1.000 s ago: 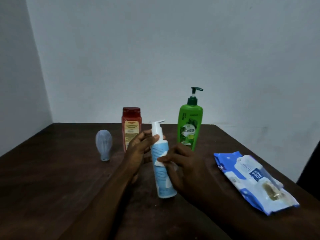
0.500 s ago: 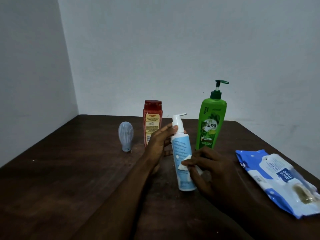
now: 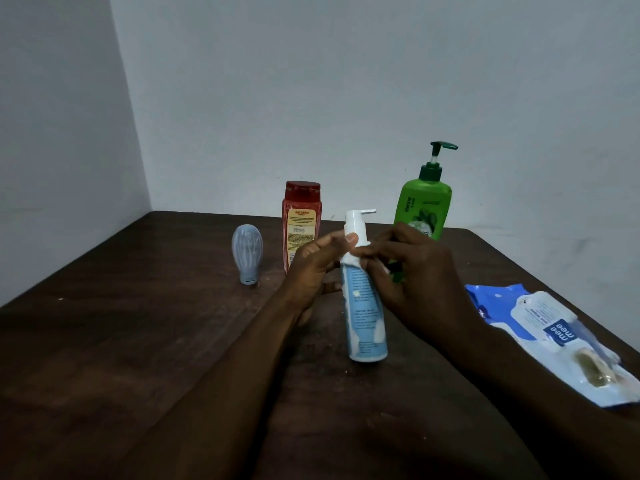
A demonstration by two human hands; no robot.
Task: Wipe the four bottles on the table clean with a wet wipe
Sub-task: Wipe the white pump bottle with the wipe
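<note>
A light blue pump bottle [image 3: 363,313] with a white pump head stands slightly tilted on the dark wooden table [image 3: 138,341]. My left hand [image 3: 311,268] grips its neck, thumb against the white collar. My right hand [image 3: 412,268] pinches a small white wet wipe [image 3: 351,260] against the bottle's shoulder. Behind stand a red bottle [image 3: 302,220], a green pump bottle [image 3: 427,206] partly hidden by my right hand, and a small grey-blue bottle [image 3: 247,252] resting on its cap.
A blue and white wet-wipe pack [image 3: 554,337] lies on the table at the right, near the table's right edge. White walls meet in a corner behind the table at the left.
My right hand has slid the wipe up from the middle of the blue bottle to its shoulder. The view has shifted, moving everything rightward in frame.
</note>
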